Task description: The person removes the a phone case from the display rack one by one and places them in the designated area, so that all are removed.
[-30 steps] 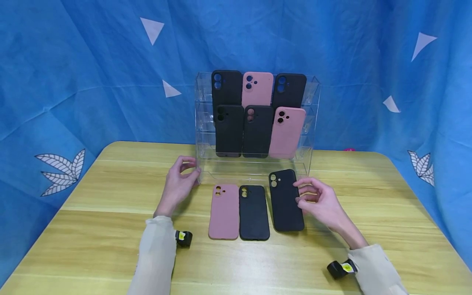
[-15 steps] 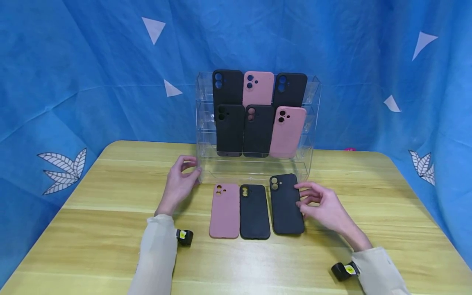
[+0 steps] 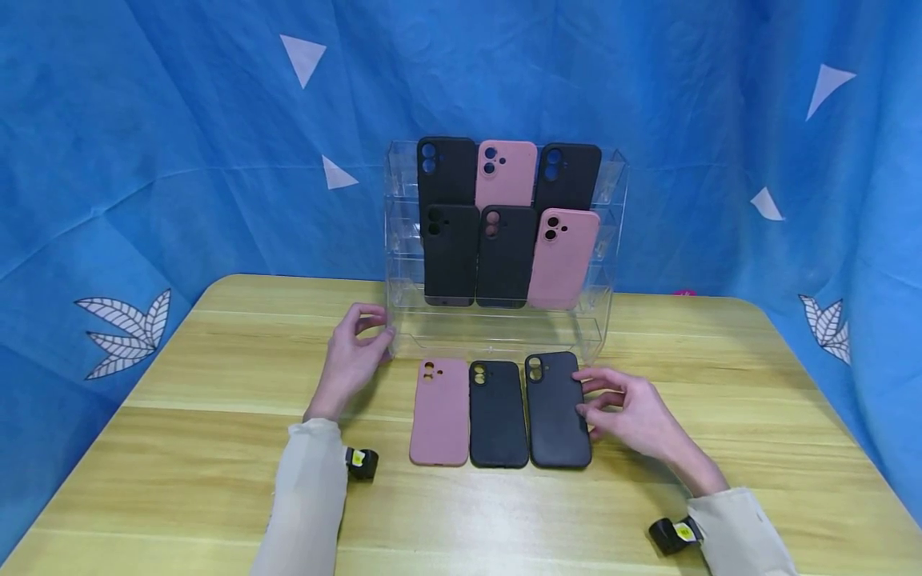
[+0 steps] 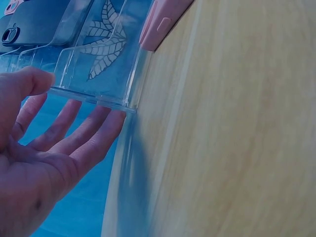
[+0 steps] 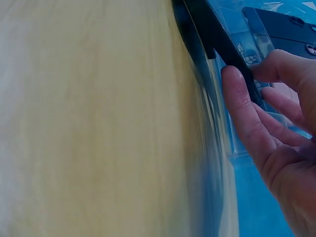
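In the head view my right hand [image 3: 625, 408] pinches the right edge of a black phone case [image 3: 558, 412], low over the wood table and slightly tilted. The right wrist view shows this case [image 5: 224, 42] edge-on between thumb and fingers. My left hand [image 3: 353, 352] holds the left side of a clear acrylic display stand [image 3: 497, 328], its thumb by the front edge and fingertips along the side wall. A second black phone case [image 3: 499, 414] and a pink phone case [image 3: 439, 412] lie flat beside the held one, camera holes away from me.
The stand carries several cases in two tiers, among them a pink case [image 3: 564, 260] at lower right and a black case [image 3: 451, 256] at lower left. Behind the wood table [image 3: 216, 480] hangs a blue cloth [image 3: 216, 120].
My right hand has moved toward me and lowered the black case, which now lines up with the other two. The left hand has stayed at the stand.
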Demonstrator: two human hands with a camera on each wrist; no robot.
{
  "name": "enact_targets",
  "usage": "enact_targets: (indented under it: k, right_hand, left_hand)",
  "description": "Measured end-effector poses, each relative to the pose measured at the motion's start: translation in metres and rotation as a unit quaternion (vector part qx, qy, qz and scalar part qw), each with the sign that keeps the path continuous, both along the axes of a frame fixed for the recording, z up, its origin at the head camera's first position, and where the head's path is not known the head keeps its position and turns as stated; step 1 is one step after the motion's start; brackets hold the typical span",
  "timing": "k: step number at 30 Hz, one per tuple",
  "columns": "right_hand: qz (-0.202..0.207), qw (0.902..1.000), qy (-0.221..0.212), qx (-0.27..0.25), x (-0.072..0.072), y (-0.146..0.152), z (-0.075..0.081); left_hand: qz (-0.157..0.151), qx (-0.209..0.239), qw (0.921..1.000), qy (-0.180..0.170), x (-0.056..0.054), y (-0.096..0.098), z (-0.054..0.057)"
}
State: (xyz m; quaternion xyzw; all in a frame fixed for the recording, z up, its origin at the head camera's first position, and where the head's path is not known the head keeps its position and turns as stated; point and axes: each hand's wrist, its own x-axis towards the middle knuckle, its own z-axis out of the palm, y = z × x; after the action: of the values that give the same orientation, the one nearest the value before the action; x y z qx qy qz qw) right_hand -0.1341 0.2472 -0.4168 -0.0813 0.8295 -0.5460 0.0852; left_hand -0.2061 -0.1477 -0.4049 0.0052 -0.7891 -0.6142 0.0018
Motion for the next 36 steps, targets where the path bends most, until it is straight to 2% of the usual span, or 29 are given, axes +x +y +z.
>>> enact_targets:
  k: [17,36]
  right_hand:
    - [0.004,0.9991,-0.035,0.024,-0.004,-0.003,0.000]
    - [0.019,0.9968,-0.058,0.051,-0.010,-0.015,0.004]
  left_hand:
    - [0.001,0.006,0.9999,-0.008,-0.002,-0.001,-0.002]
    - [-0.001,0.002,1.0000,0.003,-0.002,-0.001,-0.002]
